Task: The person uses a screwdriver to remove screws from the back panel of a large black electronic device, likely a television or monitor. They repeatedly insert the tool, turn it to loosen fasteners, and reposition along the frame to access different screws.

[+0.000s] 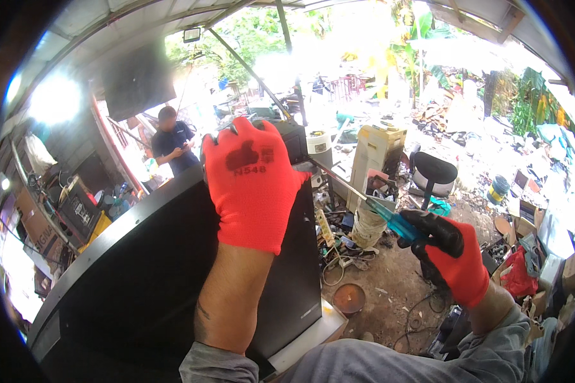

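A large black flat casing (pixel 140 274) with a grey rim fills the lower left, in front of me. My left hand (pixel 252 185), in a red glove with dark fingertips, grips its far upper corner with the fingers curled over the edge; what lies under them is hidden. Wrapped in my gloved right hand (pixel 450 255) is a screwdriver (pixel 390 217) with a translucent blue handle. Its thin shaft points up and left, toward the casing's edge beside my left hand. The tip's contact with the casing cannot be made out.
A person (pixel 172 143) in dark clothes stands beyond the casing. To the right are a white bucket (pixel 368 226), a beige cabinet (pixel 374 159) and a black chair-like object (pixel 433 169). A round brown container (pixel 349 298) and cables lie on the dirt floor, amid scrap.
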`<state>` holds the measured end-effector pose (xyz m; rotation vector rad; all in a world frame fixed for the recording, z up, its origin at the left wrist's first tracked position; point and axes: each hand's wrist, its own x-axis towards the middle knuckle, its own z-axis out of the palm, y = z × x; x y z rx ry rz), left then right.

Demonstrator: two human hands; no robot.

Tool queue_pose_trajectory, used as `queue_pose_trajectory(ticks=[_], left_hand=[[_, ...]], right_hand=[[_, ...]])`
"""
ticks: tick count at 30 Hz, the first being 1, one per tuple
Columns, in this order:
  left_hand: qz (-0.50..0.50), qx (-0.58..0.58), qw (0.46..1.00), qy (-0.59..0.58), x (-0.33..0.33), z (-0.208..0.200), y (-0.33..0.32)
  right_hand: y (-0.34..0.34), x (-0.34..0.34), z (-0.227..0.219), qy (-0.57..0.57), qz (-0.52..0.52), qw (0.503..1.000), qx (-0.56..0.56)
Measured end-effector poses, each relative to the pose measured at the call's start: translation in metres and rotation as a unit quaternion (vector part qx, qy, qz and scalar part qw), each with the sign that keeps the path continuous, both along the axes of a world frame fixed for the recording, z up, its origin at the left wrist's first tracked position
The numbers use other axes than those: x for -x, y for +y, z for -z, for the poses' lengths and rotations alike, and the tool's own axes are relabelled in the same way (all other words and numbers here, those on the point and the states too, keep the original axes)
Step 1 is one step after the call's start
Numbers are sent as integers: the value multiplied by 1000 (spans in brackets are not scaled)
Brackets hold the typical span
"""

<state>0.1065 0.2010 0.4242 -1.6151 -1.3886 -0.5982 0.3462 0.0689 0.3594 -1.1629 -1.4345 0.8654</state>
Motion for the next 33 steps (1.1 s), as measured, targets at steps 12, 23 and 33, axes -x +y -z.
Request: queue_pose_trajectory(ticks=[12, 23, 33], left_hand=[[61, 146, 986, -55, 0, -23, 14], [72, 156, 983, -58, 9, -25, 11], [69, 157, 983, -57, 11, -24, 17]], right_hand=[[2, 8, -50, 51, -18, 984, 171], [-3, 13, -44, -145, -18, 989, 17], [4, 13, -47, -182, 21, 983, -20]])
